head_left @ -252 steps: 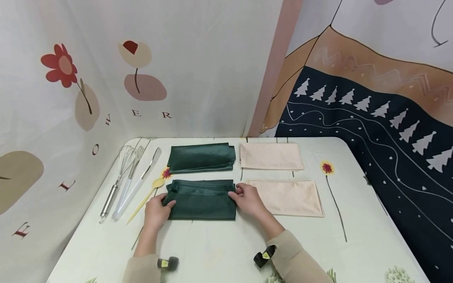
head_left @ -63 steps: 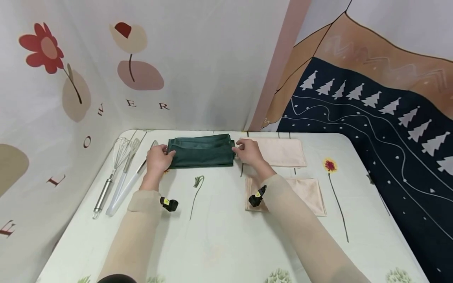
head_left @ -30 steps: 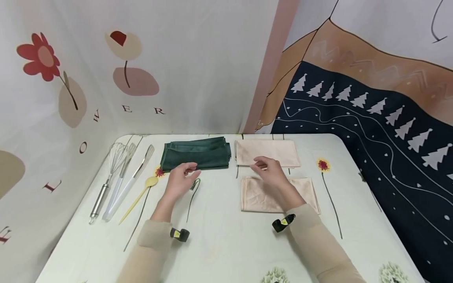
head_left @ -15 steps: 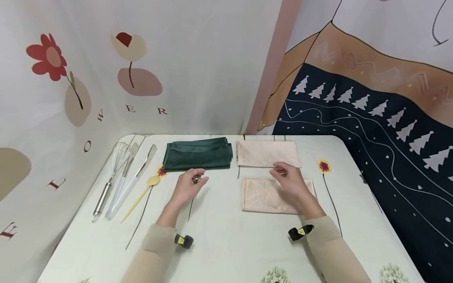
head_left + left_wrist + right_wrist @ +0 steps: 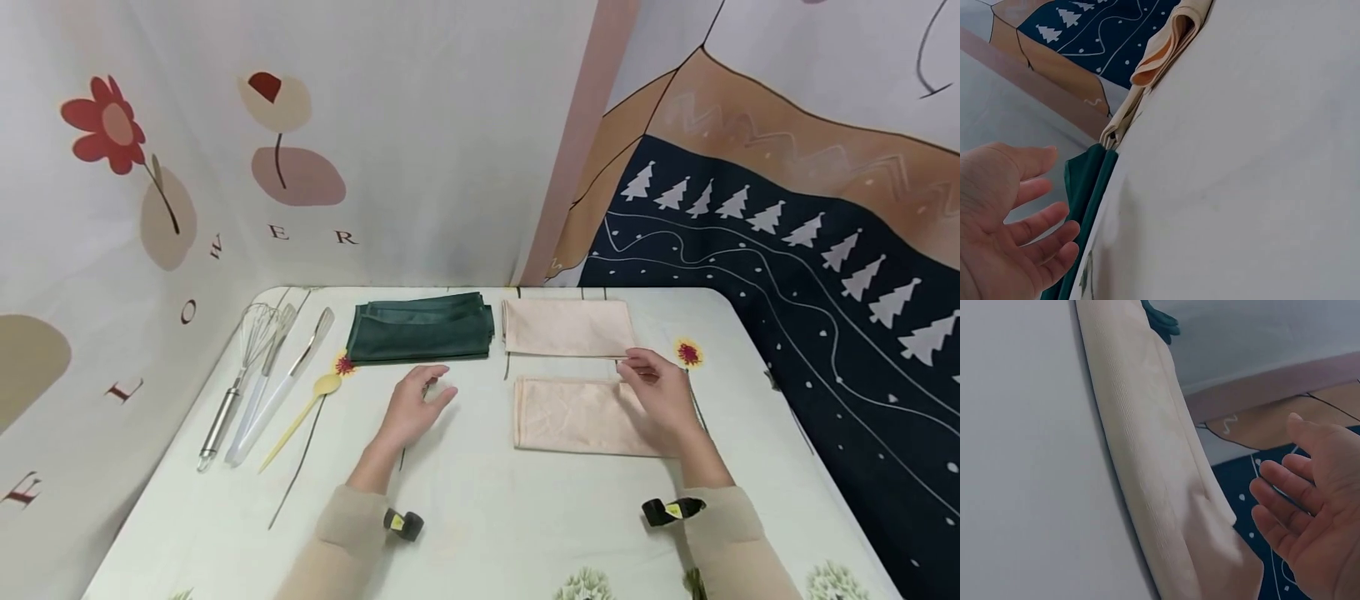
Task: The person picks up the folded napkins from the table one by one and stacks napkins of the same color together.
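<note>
Folded dark green cloths (image 5: 420, 333) lie one on another at the back left of the table. Just in front of them my left hand (image 5: 411, 407) is held over the table with loose fingers, gripping nothing; the left wrist view also shows this hand (image 5: 1016, 219) with spread fingers. A folded pale pink cloth (image 5: 570, 327) lies right of the green stack, and a second pink cloth (image 5: 585, 417) lies nearer me. My right hand (image 5: 663, 396) hovers over this near cloth's right end. In the right wrist view, that hand (image 5: 1316, 506) appears apart from the pink fabric, fingers loosely bent.
Along the table's left side lie a whisk (image 5: 232, 400), two utensils with pale handles (image 5: 258, 425) and a yellow spoon (image 5: 303, 417). A printed floral cover (image 5: 480, 533) spans the table. Curtains hang at the left, back and right.
The front green cloth has been carried back onto the other green one and released. Both hands have since come nearer me, and the right hand has shifted right over the near pink cloth.
</note>
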A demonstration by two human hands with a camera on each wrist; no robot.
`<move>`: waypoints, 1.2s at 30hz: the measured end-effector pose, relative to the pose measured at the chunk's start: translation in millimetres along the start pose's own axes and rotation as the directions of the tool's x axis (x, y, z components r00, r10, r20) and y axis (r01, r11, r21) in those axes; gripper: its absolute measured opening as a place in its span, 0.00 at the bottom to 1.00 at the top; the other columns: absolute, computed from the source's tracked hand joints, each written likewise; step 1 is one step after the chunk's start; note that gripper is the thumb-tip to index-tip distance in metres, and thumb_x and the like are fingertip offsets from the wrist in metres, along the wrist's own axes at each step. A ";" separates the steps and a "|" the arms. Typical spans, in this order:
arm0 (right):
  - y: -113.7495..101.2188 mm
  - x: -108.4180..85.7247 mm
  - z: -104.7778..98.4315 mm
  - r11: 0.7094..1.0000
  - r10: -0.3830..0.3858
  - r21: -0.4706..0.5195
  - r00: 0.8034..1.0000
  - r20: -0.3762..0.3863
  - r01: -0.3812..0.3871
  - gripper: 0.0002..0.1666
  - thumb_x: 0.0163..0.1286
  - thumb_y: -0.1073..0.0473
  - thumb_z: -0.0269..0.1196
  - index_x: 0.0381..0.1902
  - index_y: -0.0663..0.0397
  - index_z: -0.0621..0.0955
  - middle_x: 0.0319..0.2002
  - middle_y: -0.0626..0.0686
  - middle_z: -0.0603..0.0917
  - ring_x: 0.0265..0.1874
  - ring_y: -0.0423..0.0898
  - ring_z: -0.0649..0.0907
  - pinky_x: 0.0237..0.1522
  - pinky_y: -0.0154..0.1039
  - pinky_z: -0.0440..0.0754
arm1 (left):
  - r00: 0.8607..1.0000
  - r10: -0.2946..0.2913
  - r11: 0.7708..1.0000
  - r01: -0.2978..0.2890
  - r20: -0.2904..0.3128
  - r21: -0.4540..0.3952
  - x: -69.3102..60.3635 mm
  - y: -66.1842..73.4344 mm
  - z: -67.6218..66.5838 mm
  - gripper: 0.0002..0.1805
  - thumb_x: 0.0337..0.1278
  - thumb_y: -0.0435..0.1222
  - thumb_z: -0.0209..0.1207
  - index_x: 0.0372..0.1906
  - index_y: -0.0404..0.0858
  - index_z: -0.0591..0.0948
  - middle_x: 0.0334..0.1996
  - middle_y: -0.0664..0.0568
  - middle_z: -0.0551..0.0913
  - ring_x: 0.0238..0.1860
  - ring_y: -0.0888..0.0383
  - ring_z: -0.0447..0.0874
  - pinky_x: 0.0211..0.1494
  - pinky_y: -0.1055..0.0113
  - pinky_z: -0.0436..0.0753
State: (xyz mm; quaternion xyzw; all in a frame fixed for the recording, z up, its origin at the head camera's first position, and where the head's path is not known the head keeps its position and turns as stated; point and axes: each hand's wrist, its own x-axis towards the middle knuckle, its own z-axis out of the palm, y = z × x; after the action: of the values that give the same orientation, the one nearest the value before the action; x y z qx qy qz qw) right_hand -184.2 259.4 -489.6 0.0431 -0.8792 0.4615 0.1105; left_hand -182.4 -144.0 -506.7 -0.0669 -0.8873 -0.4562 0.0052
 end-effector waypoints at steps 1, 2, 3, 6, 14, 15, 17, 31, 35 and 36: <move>1.0 -1.6 -2.6 1.000 -0.001 -0.007 1.000 -0.022 0.001 0.23 0.74 0.53 0.65 0.58 0.64 0.81 0.44 0.58 0.86 0.40 0.32 0.81 0.44 0.18 0.76 | 1.000 -0.004 1.000 0.004 0.004 -0.001 -0.6 0.6 2.5 0.24 0.65 0.38 0.67 0.63 0.35 0.79 0.58 0.43 0.79 0.59 0.46 0.79 0.64 0.51 0.78; 2.0 -3.0 -5.0 1.000 -0.003 -0.014 0.999 -0.043 0.002 0.22 0.74 0.53 0.65 0.57 0.64 0.81 0.44 0.59 0.86 0.39 0.29 0.80 0.44 0.17 0.75 | 1.000 -0.005 1.000 0.005 0.007 -0.001 -1.3 1.5 5.1 0.24 0.64 0.38 0.67 0.63 0.35 0.79 0.59 0.43 0.79 0.59 0.46 0.79 0.64 0.51 0.78; 2.6 -4.5 -7.3 1.000 -0.006 -0.022 0.998 -0.063 0.005 0.22 0.74 0.54 0.65 0.57 0.64 0.81 0.43 0.59 0.86 0.39 0.27 0.79 0.43 0.17 0.75 | 1.000 -0.005 1.000 0.005 0.008 0.000 -2.0 2.3 7.7 0.24 0.64 0.38 0.67 0.63 0.35 0.79 0.59 0.43 0.78 0.59 0.46 0.79 0.64 0.51 0.79; 5.4 -8.4 -12.5 0.999 -0.008 -0.046 0.994 -0.109 0.003 0.21 0.73 0.55 0.65 0.56 0.65 0.81 0.43 0.61 0.87 0.40 0.28 0.79 0.43 0.19 0.75 | 1.000 -0.003 1.000 0.003 0.006 0.001 -3.3 2.7 15.6 0.25 0.64 0.38 0.68 0.63 0.35 0.79 0.59 0.43 0.78 0.58 0.46 0.79 0.63 0.51 0.79; 18.2 -18.1 -22.8 0.987 0.134 -0.071 0.980 -0.146 -0.145 0.22 0.73 0.55 0.65 0.57 0.65 0.81 0.53 0.63 0.84 0.54 0.56 0.81 0.56 0.43 0.78 | 1.000 0.005 0.999 -0.005 -0.002 -0.048 -5.8 9.1 32.3 0.25 0.64 0.38 0.67 0.64 0.35 0.78 0.58 0.44 0.79 0.57 0.47 0.79 0.62 0.52 0.79; 20.0 -18.8 -23.8 0.984 0.153 -0.070 0.978 -0.143 -0.164 0.23 0.73 0.54 0.65 0.58 0.65 0.80 0.55 0.63 0.83 0.55 0.58 0.80 0.57 0.47 0.77 | 1.000 0.001 0.998 -0.001 0.002 -0.055 -5.7 10.6 34.3 0.25 0.64 0.38 0.67 0.64 0.35 0.78 0.58 0.44 0.79 0.57 0.48 0.79 0.62 0.53 0.79; 22.9 -20.3 -25.4 0.977 0.190 -0.075 0.973 -0.134 -0.201 0.26 0.74 0.52 0.65 0.61 0.65 0.79 0.57 0.64 0.81 0.58 0.59 0.79 0.58 0.52 0.77 | 1.000 0.003 0.998 -0.003 0.004 -0.070 -5.4 13.8 37.8 0.26 0.64 0.38 0.67 0.64 0.35 0.78 0.58 0.44 0.79 0.58 0.47 0.79 0.62 0.53 0.79; 38.3 -32.8 -36.6 0.919 0.371 -0.153 0.928 0.027 -0.363 0.43 0.76 0.39 0.58 0.73 0.67 0.66 0.58 0.66 0.79 0.52 0.55 0.79 0.42 0.28 0.76 | 0.997 0.017 0.993 -0.008 0.073 -0.119 -6.2 26.6 61.0 0.26 0.66 0.37 0.65 0.65 0.32 0.77 0.58 0.42 0.79 0.56 0.47 0.80 0.58 0.56 0.82; 36.6 -33.6 -43.0 0.914 0.398 -0.133 0.912 0.101 -0.384 0.48 0.75 0.35 0.57 0.73 0.70 0.64 0.59 0.67 0.77 0.51 0.55 0.79 0.38 0.22 0.75 | 0.994 0.015 0.991 0.000 0.108 -0.134 -5.7 30.9 67.3 0.26 0.66 0.37 0.65 0.64 0.31 0.77 0.55 0.42 0.81 0.54 0.49 0.81 0.56 0.57 0.82; 36.1 -33.4 -44.2 0.913 0.403 -0.127 0.908 0.117 -0.388 0.48 0.75 0.36 0.57 0.73 0.71 0.64 0.58 0.67 0.77 0.51 0.54 0.79 0.38 0.23 0.76 | 0.993 0.013 0.990 0.004 0.117 -0.138 -5.7 32.1 68.6 0.26 0.66 0.38 0.65 0.64 0.31 0.77 0.54 0.43 0.82 0.54 0.49 0.82 0.56 0.58 0.82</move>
State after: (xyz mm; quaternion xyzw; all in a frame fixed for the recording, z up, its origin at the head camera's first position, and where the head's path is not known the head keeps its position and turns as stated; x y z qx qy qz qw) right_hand -151.4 315.3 -502.1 -0.1093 -0.8974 0.4251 -0.0457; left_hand -169.2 -70.7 -521.2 -0.0959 -0.8522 -0.5118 -0.0506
